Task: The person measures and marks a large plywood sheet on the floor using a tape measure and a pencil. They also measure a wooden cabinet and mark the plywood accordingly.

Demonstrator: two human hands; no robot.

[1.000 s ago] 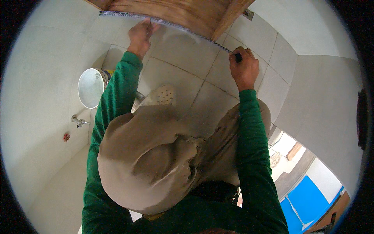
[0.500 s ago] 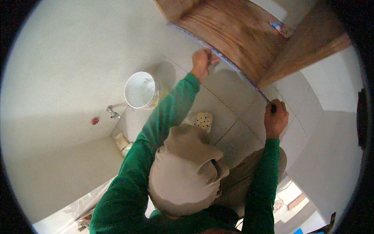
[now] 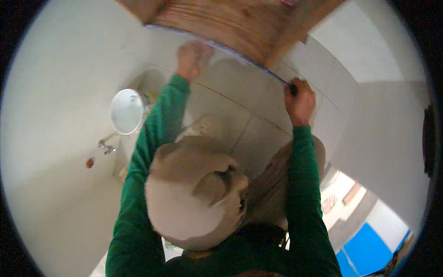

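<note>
— Looking up top, what's biggest?
— That wooden board (image 3: 240,23), against the pale tiled wall (image 3: 230,106).
— And along its lower edge?
— A thin blue strip (image 3: 240,54). The left hand (image 3: 193,56) presses it, blurred, grip unclear; the right hand (image 3: 299,99) is closed on a small dark tool (image 3: 292,89) at the strip's end.

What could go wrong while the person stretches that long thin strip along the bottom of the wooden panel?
The left hand presses the thin bluish strip against the brown wooden panel, but looks blurred, so the strip might slip off line. The right hand grips a small dark tool at the strip's other end; it could lose its hold. Both green-sleeved arms reach high, so balance may wobble near the white round bucket.
</note>
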